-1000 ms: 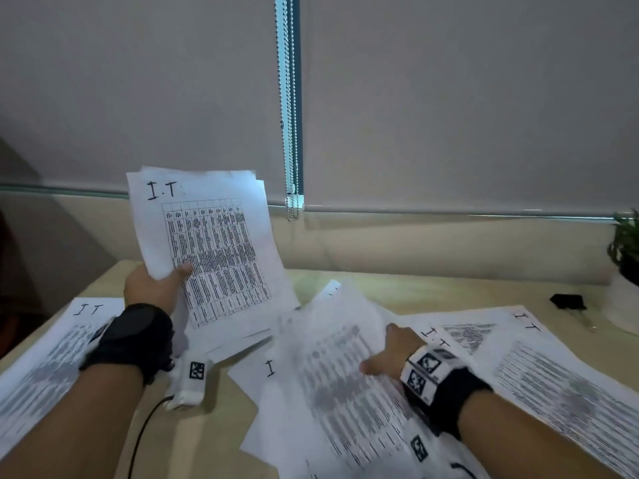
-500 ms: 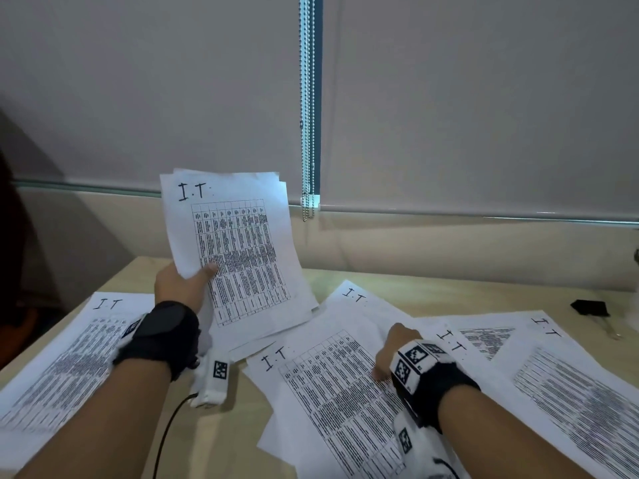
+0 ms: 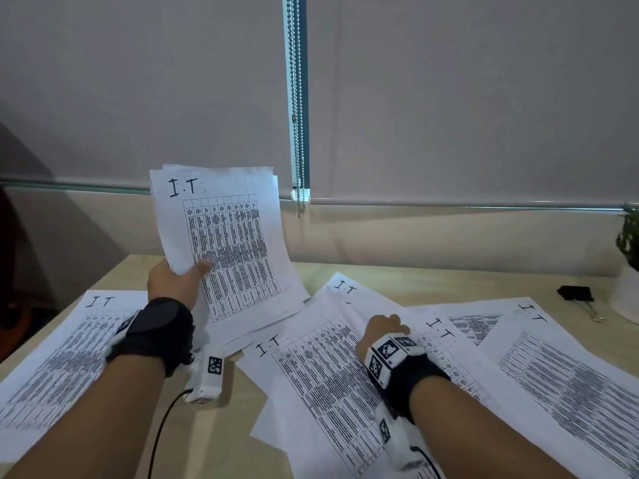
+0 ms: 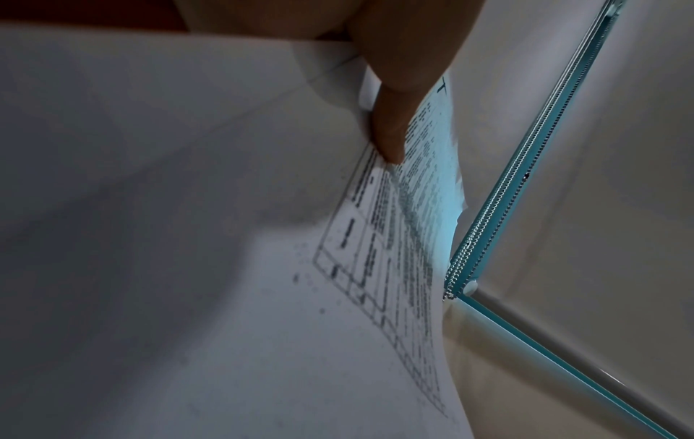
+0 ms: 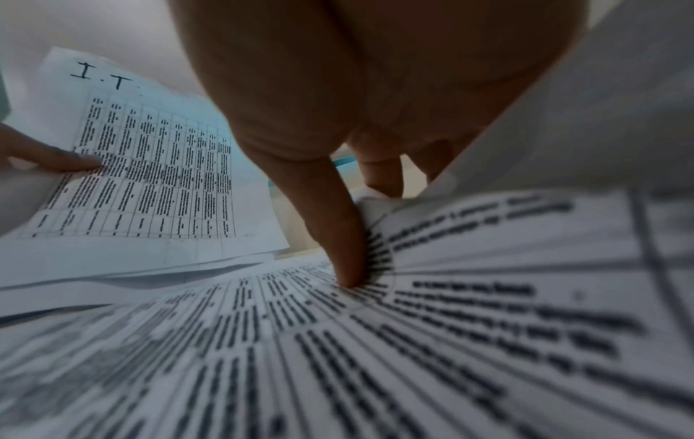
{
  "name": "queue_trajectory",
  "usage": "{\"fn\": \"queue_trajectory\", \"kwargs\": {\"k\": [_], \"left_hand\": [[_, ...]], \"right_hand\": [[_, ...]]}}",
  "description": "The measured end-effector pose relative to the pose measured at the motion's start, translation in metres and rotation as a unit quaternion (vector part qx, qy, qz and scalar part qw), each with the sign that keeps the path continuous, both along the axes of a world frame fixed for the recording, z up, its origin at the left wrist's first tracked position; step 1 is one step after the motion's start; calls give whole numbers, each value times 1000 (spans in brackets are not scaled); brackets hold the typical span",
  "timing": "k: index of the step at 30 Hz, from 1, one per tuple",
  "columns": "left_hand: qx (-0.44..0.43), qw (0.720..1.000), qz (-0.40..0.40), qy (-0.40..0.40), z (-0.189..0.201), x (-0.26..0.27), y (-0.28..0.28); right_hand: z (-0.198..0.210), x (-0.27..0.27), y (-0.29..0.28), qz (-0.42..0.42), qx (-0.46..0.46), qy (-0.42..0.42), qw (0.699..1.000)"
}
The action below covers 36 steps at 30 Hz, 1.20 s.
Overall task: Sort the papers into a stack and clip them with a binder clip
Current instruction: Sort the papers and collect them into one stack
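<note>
At the far left one printed sheet (image 3: 58,361) lies flat on the wooden desk (image 3: 221,440), its near end running out of the head view. My left hand (image 3: 173,283) holds a gathered stack of papers (image 3: 224,243) tilted up above the desk, thumb pressed across the printed table on the front; the fingers behind the stack are hidden. The stack's lower edge hangs close above the papers in the middle, and I cannot tell whether it touches them. Behind it a beaded blind cord (image 3: 296,108) hangs down between two drawn blinds.

In the middle, overlapping loose sheets (image 3: 311,371) fan across the desk, each headed "I.T." My right hand (image 3: 382,331) is down on them, thumb tip (image 5: 349,276) pressing the top sheet while a paper edge lifts and curls beside my other fingers; what those fingers do under it is blurred.

Further right, more sheets (image 3: 560,385) overlap and run off the frame's bottom edge. Beyond them, on bare desk near the back right, sits the black binder clip (image 3: 575,293), well apart from both hands, just beside a white pot with a green plant (image 3: 627,267), which is cut off by the frame. Bare wood shows between my forearms.
</note>
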<state>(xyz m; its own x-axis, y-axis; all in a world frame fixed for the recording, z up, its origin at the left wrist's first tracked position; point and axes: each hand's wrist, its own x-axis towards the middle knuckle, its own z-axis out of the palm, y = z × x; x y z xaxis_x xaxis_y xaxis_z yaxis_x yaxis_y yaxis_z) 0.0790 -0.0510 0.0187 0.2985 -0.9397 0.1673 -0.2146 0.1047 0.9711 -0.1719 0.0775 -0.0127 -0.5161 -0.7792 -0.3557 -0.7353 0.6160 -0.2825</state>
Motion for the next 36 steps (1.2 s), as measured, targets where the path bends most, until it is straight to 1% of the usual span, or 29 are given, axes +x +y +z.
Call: {"fn": "queue_trajectory", "kwargs": {"k": [3, 6, 8, 10, 17, 19, 21, 24, 25, 27, 29, 31, 32, 34, 35, 36], "left_hand": [[-5, 1000, -2, 5, -2, 1, 1], [-9, 1000, -2, 0, -2, 3, 3], [-13, 1000, -2, 2, -2, 3, 4], [-14, 1000, -1, 1, -1, 4, 4], [-2, 1000, 3, -8, -4, 8, 1], [2, 1000, 1, -13, -3, 8, 0], [2, 1000, 2, -15, -2, 12, -1], [4, 1000, 10, -16, 0, 18, -3], [6, 1000, 10, -14, 2, 19, -4], [16, 1000, 6, -18, 5, 18, -5], [22, 1000, -8, -15, 9, 10, -4], [14, 999, -39, -7, 17, -5, 3], [10, 998, -57, -4, 22, -13, 6], [4, 994, -108, 10, 37, -34, 20], [-5, 990, -140, 14, 45, -44, 28], [-12, 985, -171, 37, 47, -51, 28]], "right_hand": [[1, 5, 0, 10, -9, -21, 1000], [-3, 8, 2, 14, 7, 7, 1000], [-7, 12, 0, 9, 27, 14, 999], [-11, 16, -4, 24, 40, 15, 999], [-15, 16, -7, 30, -10, 57, 998], [-9, 10, -5, 30, -13, 48, 998], [-1, 2, -9, 50, -10, 31, 998], [36, -18, -6, 77, 35, 68, 994], [53, -27, -4, 86, 15, 45, 995], [91, -47, 3, 105, -81, -32, 991], [130, -61, 10, 130, -168, -92, 973], [153, -66, 5, 143, -240, -160, 947], [160, -68, 0, 135, -267, -200, 933], [168, -70, -10, 79, -317, -293, 899], [167, -75, -17, 44, -337, -313, 887], [165, -81, -25, 14, -357, -316, 879]]}}
